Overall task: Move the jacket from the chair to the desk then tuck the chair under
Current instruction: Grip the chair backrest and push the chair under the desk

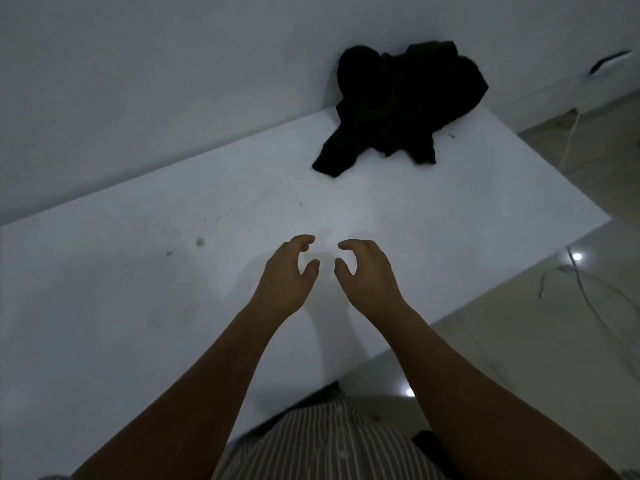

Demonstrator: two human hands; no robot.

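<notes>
The crumpled black fabric jacket (pixel 401 105) lies heaped at the far right corner of the plain white desk (pixel 138 306), against the wall. It looks soft, light and floppy, best gathered by a bunched fold. The left hand (pixel 287 271) and right hand (pixel 367 271) hover empty, fingers loosely curled, over the desk's middle.

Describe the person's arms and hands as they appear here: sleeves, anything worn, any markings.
Both forearms are bare up to the frame's edge, with no sleeves in view. The left hand and right hand carry no gloves, rings, watch or bands that can be seen. The light is dim, so fine marks cannot be told. A striped shirt covers the torso.
</notes>
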